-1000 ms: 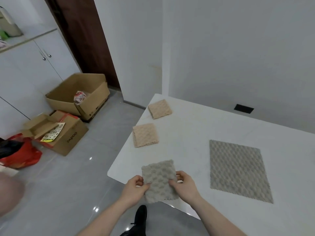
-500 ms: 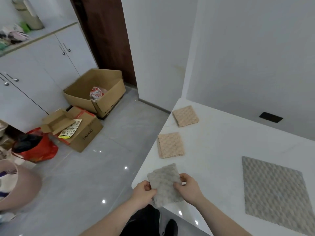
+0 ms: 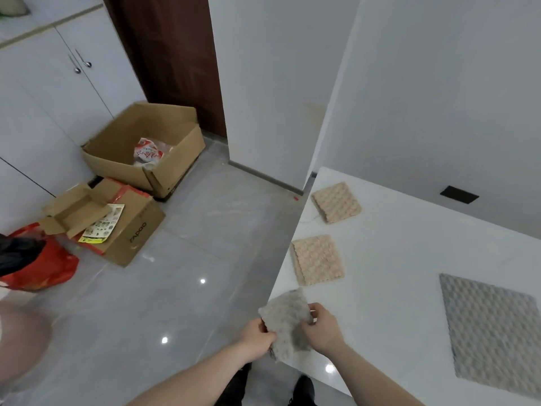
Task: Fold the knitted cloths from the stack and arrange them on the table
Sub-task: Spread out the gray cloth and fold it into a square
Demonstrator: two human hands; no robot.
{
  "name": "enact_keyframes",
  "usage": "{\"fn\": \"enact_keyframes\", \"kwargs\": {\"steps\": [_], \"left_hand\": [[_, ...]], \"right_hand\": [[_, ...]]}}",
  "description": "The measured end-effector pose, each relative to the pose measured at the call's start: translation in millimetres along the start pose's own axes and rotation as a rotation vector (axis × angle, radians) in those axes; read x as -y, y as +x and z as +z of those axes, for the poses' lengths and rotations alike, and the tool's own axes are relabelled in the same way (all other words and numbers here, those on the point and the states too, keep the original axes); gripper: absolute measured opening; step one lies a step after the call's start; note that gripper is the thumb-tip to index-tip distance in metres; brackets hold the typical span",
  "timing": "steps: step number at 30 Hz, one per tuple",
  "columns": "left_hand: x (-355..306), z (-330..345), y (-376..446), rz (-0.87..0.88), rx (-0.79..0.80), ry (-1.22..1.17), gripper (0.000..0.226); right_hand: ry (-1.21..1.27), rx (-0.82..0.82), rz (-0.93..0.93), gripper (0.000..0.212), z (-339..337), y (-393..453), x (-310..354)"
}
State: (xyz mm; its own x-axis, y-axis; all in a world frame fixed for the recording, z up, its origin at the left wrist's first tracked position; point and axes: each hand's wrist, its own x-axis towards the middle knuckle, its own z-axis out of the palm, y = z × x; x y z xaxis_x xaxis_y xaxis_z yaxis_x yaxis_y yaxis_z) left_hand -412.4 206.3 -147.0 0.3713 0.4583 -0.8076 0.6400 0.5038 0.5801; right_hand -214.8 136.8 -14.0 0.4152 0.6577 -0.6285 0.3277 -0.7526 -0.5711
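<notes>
White table [image 3: 409, 259] occupies the right of my view, set against a plain grey-white wall; glossy grey floor tiles [image 3: 190, 273] fill the left.

Readable writing: I read "rapoo" on the side of the near cardboard box [image 3: 128, 230]. The printed leaflet [image 3: 104, 225] lying on that box is too small to read. Red print on the packet [image 3: 147, 152] in the far open box [image 3: 146, 145] is also illegible.

Counts: 2 cardboard boxes, 1 red bag [image 3: 44, 265], 4 knitted cloths.

Cloth positions:
1. Far beige folded cloth [image 3: 336, 202], near the table's left edge.
2. Second beige folded cloth [image 3: 317, 259], nearer along the same edge.
3. Flat grey cloth [image 3: 491, 332], unfolded, at right.
4. Folded grey cloth [image 3: 285, 320], at the near left corner of the table, overhanging the edge.

Hand state: left hand [image 3: 256, 336] and right hand [image 3: 322, 328] each pinch the folded grey cloth on opposite sides.

White cabinet doors [image 3: 58, 83] stand far left.
</notes>
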Motion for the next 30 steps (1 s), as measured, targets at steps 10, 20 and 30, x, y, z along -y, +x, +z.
{"fn": "enact_keyframes", "kwargs": {"steps": [10, 20, 30], "left_hand": [[-81, -40, -84, 0.157, -0.094, 0.653, 0.051], [-84, -32, -96, 0.454, 0.083, 1.135, 0.065], [-127, 30, -125, 0.738, 0.006, 1.041, 0.054]], "right_hand": [[-0.346, -0.121, -0.028, 0.064, 37, -6, 2], [-0.187, -0.115, -0.07, 0.056, 28, -30, 2], [0.035, -0.391, -0.12, 0.051, -40, -108, -63]]}}
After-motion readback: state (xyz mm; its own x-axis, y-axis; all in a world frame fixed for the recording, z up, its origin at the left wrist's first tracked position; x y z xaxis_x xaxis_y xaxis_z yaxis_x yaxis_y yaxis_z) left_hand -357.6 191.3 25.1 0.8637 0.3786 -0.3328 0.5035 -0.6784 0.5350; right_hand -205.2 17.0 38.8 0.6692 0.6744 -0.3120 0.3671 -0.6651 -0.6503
